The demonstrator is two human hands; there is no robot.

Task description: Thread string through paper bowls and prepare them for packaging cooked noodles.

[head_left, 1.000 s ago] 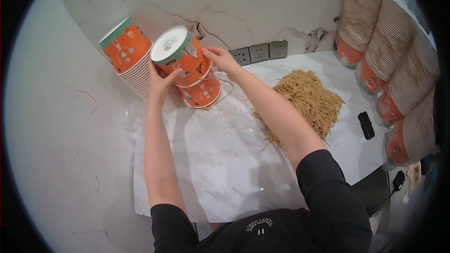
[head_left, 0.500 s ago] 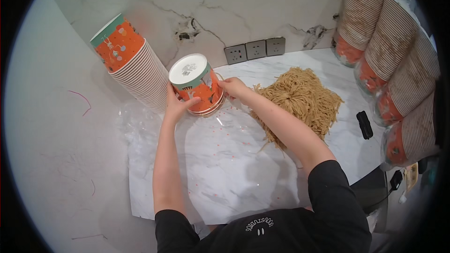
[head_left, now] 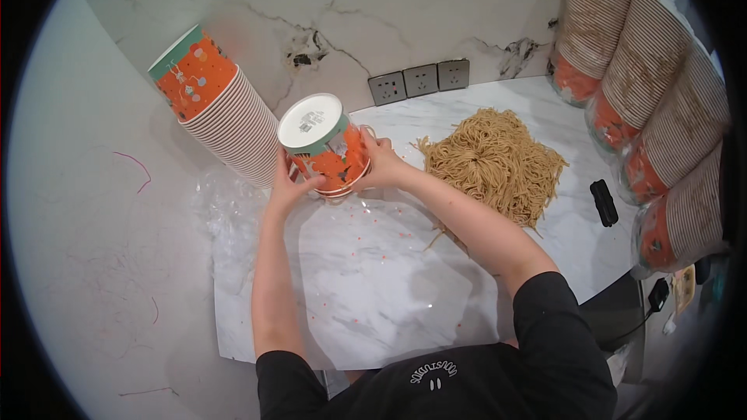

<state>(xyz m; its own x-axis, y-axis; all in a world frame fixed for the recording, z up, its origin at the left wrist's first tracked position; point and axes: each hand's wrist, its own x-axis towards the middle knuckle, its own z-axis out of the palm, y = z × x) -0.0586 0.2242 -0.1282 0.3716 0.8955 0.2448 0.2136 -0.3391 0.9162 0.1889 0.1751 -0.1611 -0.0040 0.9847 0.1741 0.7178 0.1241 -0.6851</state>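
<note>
Beside the cup stack (head_left: 227, 120), left grip (head_left: 289, 188) and right grip (head_left: 380, 166) around the orange tub (head_left: 325, 146), now lower.

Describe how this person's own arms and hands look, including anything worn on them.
The left sleeve and right sleeve are short, loose and plain black, part of a black shirt with a pale curved print on the chest. Both forearms are bare. The left hand and right hand are ungloved, with no watch or bracelet visible.
</note>
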